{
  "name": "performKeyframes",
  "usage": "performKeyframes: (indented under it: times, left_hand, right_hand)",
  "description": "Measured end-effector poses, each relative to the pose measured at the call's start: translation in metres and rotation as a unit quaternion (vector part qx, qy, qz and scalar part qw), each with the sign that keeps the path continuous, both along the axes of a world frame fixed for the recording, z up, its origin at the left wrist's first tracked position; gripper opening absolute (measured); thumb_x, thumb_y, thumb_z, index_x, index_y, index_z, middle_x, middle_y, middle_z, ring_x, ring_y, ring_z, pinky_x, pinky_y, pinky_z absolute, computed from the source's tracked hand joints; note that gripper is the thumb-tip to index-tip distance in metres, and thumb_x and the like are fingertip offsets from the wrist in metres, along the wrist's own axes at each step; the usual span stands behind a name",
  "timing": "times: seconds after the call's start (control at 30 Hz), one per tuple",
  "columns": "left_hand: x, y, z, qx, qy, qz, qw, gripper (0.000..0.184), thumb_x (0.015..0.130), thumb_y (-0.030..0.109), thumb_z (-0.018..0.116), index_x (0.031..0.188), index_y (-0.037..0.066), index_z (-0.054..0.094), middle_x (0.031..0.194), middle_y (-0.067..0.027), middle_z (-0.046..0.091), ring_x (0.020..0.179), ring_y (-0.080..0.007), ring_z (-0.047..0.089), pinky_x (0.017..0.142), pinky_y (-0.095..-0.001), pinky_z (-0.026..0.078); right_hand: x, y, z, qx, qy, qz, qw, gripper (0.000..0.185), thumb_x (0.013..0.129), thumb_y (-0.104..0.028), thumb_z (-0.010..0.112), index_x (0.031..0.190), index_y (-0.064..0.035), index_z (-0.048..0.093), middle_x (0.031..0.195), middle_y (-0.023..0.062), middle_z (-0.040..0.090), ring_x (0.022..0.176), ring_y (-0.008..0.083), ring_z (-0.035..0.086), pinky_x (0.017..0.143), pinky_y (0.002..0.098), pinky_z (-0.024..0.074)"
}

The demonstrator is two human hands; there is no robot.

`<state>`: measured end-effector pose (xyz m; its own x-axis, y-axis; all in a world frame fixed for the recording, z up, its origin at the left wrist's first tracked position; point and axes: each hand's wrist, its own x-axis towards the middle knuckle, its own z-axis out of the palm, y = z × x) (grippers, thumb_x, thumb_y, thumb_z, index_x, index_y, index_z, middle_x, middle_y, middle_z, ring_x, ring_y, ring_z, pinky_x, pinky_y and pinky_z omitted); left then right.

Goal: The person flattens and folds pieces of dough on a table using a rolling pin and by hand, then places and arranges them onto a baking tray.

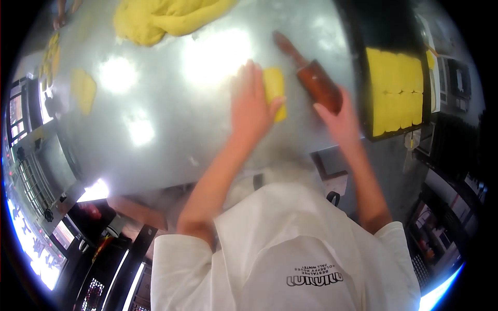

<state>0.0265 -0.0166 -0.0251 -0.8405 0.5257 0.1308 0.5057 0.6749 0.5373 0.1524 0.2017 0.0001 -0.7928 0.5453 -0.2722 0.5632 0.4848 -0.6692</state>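
A small yellow strip of dough [275,90] lies on the shiny metal table [171,150]. My left hand [251,106] rests flat along its left side, fingers stretched out and together, the thumb touching the strip's lower part. In my right hand [340,116] is a brown wooden rolling pin [317,83], gripped around its near end. The pin slants up and to the left, to the right of the dough strip, and its far handle points away from me. Whether the pin touches the table I cannot tell.
A large lump of yellow dough [161,20] sits at the far side. On the right, a dark tray [365,98] holds rows of flat yellow dough pieces [397,93]. Another flat dough piece [84,90] lies at left. Someone's hand [59,19] shows at the far left corner.
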Motion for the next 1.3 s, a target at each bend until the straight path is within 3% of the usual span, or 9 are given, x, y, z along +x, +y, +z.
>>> performKeyframes:
  times: [0.17, 0.27, 0.4, 0.43, 0.5, 0.63, 0.83, 1.03, 1.3]
  left_hand:
    - [0.003, 0.002, -0.006, -0.02, 0.017, -0.031, 0.999, 0.092, 0.091, 0.042, 0.074, 0.155, -0.01, 0.032, 0.156, -0.0325, 0.038, 0.146, -0.0506, 0.033, 0.123, -0.0578, 0.024]
    - [0.001, -0.004, -0.004, 0.006, -0.001, -0.031, 0.999, 0.081, 0.097, 0.033, 0.07, 0.157, -0.007, 0.032, 0.158, -0.0293, 0.039, 0.146, -0.0458, 0.039, 0.121, -0.0553, 0.03]
    - [-0.004, -0.055, 0.021, 0.205, -0.021, 0.084, 0.975, 0.056, 0.106, 0.014, 0.054, 0.158, 0.0, 0.039, 0.162, -0.0198, 0.042, 0.14, -0.0322, 0.05, 0.116, -0.0444, 0.042]
    - [-0.006, -0.063, 0.035, 0.212, 0.029, 0.151, 0.965, 0.033, 0.105, 0.015, 0.056, 0.134, -0.001, 0.064, 0.14, -0.0213, 0.06, 0.131, -0.0368, 0.056, 0.104, -0.0458, 0.048]
    - [-0.018, -0.101, 0.008, 0.063, 0.061, 0.097, 0.991, 0.021, 0.105, 0.017, 0.056, 0.108, 0.001, 0.069, 0.114, -0.019, 0.065, 0.111, -0.0376, 0.061, 0.089, -0.047, 0.05]
    - [-0.041, -0.089, -0.016, -0.04, 0.107, 0.05, 0.992, 0.042, 0.107, 0.025, 0.052, 0.071, 0.005, 0.062, 0.076, -0.017, 0.06, 0.076, -0.0404, 0.056, 0.066, -0.0518, 0.044]
    - [-0.077, -0.066, 0.002, -0.073, 0.076, 0.052, 0.993, 0.051, 0.108, 0.035, 0.044, 0.069, 0.005, 0.059, 0.072, -0.0195, 0.061, 0.072, -0.0426, 0.056, 0.068, -0.0545, 0.044]
    - [-0.015, -0.101, -0.017, -0.031, 0.1, 0.02, 0.994, 0.041, 0.103, 0.019, 0.051, 0.065, 0.004, 0.054, 0.067, -0.018, 0.057, 0.067, -0.0408, 0.055, 0.064, -0.0535, 0.038]
    - [-0.074, -0.086, -0.026, -0.065, 0.109, 0.049, 0.991, 0.042, 0.106, 0.022, 0.047, 0.069, 0.005, 0.058, 0.07, -0.0171, 0.06, 0.069, -0.0411, 0.055, 0.064, -0.0518, 0.04]
  right_hand:
    - [-0.014, 0.001, -0.004, 0.132, -0.016, 0.017, 0.991, 0.08, 0.085, -0.047, 0.084, 0.148, -0.014, 0.048, 0.111, 0.019, 0.074, 0.098, 0.0369, 0.073, 0.089, 0.0418, 0.0564]
    - [-0.032, 0.005, 0.013, 0.076, -0.009, 0.034, 0.997, 0.079, 0.084, -0.049, 0.084, 0.148, -0.018, 0.049, 0.108, 0.0186, 0.075, 0.098, 0.0377, 0.074, 0.088, 0.043, 0.0564]
    - [-0.037, 0.012, 0.027, 0.072, -0.015, 0.199, 0.977, 0.078, 0.085, -0.054, 0.08, 0.15, -0.0228, 0.05, 0.108, 0.0182, 0.075, 0.097, 0.0381, 0.074, 0.085, 0.0446, 0.0568]
    - [-0.04, 0.009, 0.039, 0.093, -0.042, 0.27, 0.957, 0.079, 0.085, -0.056, 0.079, 0.151, -0.0236, 0.049, 0.109, 0.0178, 0.076, 0.097, 0.0382, 0.074, 0.084, 0.0453, 0.0567]
    - [-0.04, 0.0, 0.039, 0.111, -0.005, 0.377, 0.92, 0.08, 0.086, -0.061, 0.073, 0.153, -0.0244, 0.048, 0.109, 0.0156, 0.076, 0.093, 0.0389, 0.073, 0.081, 0.0472, 0.0567]
    - [-0.08, -0.016, 0.005, 0.098, 0.044, 0.352, 0.93, 0.059, 0.094, -0.058, 0.066, 0.137, -0.0192, 0.059, 0.094, 0.0152, 0.075, 0.084, 0.0404, 0.072, 0.073, 0.0492, 0.0556]
    - [-0.127, -0.008, -0.002, 0.14, 0.087, 0.256, 0.953, 0.042, 0.101, -0.048, 0.058, 0.127, -0.0158, 0.062, 0.08, 0.0139, 0.073, 0.077, 0.041, 0.069, 0.07, 0.0487, 0.0541]
    - [-0.055, -0.024, 0.011, 0.123, 0.118, 0.348, 0.922, 0.059, 0.094, -0.054, 0.068, 0.137, -0.015, 0.059, 0.084, 0.0123, 0.074, 0.077, 0.0393, 0.071, 0.071, 0.048, 0.0543]
    - [-0.111, -0.017, -0.004, 0.125, 0.074, 0.263, 0.954, 0.066, 0.092, -0.057, 0.07, 0.143, -0.0166, 0.058, 0.083, 0.0127, 0.073, 0.072, 0.0352, 0.07, 0.061, 0.0469, 0.0516]
